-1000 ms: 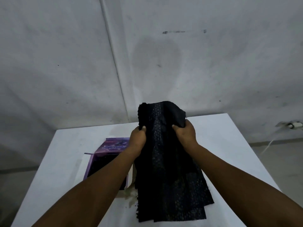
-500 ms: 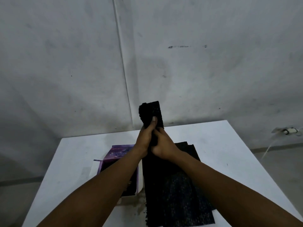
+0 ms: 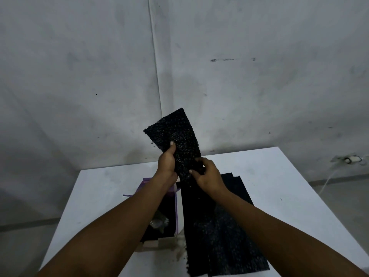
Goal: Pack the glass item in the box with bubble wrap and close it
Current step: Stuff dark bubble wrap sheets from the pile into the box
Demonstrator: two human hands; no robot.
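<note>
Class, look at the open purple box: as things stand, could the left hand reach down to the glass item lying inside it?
Probably not at once. The box is open on top and the glass item lies uncovered under the left forearm, so the way looks free; but the left hand is gripping the raised bubble wrap.

Both hands, left hand (image 3: 166, 164) and right hand (image 3: 207, 174), hold black bubble wrap (image 3: 177, 140) above open box (image 3: 175, 198).

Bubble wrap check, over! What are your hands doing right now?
Left hand and right hand both grip the black bubble wrap, raised above the table. Box open, something shiny inside. Nothing blocking.
</note>
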